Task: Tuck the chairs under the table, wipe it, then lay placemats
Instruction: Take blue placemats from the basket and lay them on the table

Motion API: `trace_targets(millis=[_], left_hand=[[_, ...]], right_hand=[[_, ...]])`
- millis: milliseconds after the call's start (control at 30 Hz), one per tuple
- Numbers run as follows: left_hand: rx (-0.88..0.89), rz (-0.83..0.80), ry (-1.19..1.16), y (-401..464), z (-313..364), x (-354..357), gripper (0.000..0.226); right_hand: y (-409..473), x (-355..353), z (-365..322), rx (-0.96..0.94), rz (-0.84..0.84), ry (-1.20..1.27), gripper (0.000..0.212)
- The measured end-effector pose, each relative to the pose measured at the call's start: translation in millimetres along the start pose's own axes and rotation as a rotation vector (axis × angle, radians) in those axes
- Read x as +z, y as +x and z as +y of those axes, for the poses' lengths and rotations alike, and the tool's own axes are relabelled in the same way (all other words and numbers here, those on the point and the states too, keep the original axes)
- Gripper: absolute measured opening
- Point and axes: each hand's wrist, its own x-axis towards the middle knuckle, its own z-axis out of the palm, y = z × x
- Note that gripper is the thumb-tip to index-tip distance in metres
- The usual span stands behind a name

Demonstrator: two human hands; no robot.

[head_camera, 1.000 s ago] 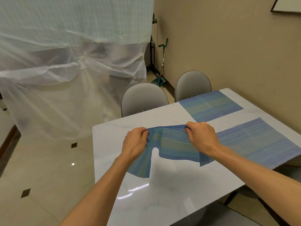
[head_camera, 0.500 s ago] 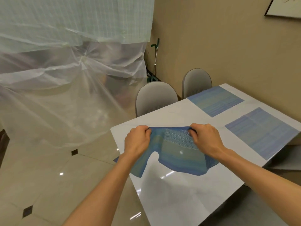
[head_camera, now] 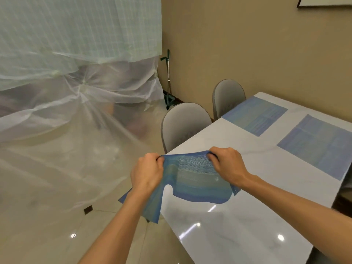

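A blue-green striped placemat [head_camera: 192,180] hangs in the air above the near left end of the white marble table [head_camera: 238,216]. My left hand [head_camera: 146,173] grips its left top edge and my right hand [head_camera: 227,164] grips its right top edge. The mat sags between them and its lower left corner droops past the table's left edge. Two more placemats lie flat on the table: one [head_camera: 255,115] at the far side, one [head_camera: 316,145] at the right. Two grey chairs [head_camera: 183,124] [head_camera: 228,96] stand tucked at the table's far side.
A translucent plastic sheet [head_camera: 76,103] covers furniture and floor on the left. A green-handled cleaning tool [head_camera: 168,77] leans in the corner by the beige wall. Shiny tiled floor [head_camera: 57,225] lies left of the table. A picture frame corner [head_camera: 323,2] shows at top right.
The view has shifted left along the table. My hands have carried the held placemat toward the table's left end; the two laid mats now sit further right in view.
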Motion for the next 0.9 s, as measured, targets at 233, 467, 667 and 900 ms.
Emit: trace_targets(millis=[233,467,667,900], left_hand=[[0.150,-0.029,0.103,87,-11,-32,0.034],[0.277,-0.147,0.074,179,-7,-36,0.033],[0.404,-0.270,0.041,253,0,-15,0.035],[0.691,-0.337,0.052,338,-16,-15,0.037]], right_hand=[[66,39,-12,0.069,0.118,0.005,0.010],[124,50,-8,0.195,0.177,-0.060,0.009],[139,57,-5,0.338,0.254,-0.144,0.008],[167,88,-48,0.530,0.379,-0.261,0.004]])
